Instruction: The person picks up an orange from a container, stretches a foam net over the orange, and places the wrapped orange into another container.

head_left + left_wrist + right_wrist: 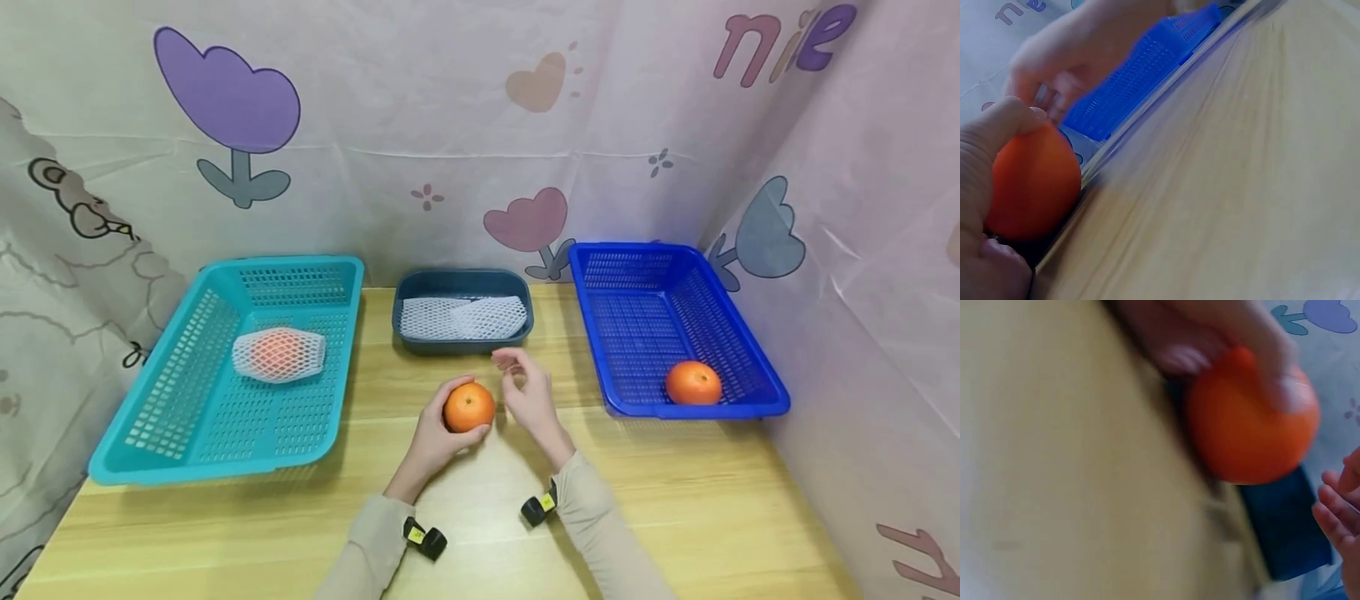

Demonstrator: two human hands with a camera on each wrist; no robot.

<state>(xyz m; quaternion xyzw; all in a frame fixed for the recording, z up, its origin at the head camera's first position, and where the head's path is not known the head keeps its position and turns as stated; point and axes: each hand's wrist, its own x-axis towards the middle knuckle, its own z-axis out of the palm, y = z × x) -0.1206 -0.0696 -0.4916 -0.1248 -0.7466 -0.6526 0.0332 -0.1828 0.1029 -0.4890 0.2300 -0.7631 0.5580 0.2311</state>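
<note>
My left hand [437,431] grips an orange [469,407] over the middle of the table, thumb on the near side and fingers round the far side. In the left wrist view the same orange [1036,182] sits between thumb and fingers. My right hand [529,396] is just right of the orange, fingers loosely bent with nothing between them; the right wrist view shows its fingertips [1334,515] apart from the fruit. Beyond both hands stands a small dark teal basket [462,346] with white foam net sleeves [465,317] lying in it.
A turquoise basket [225,472] at the left holds a fruit in a white foam net [279,355]. At the right, a blue basket [637,333] holds a bare orange [693,383] in its near right corner. A patterned curtain [420,100] hangs behind the wooden table [480,533].
</note>
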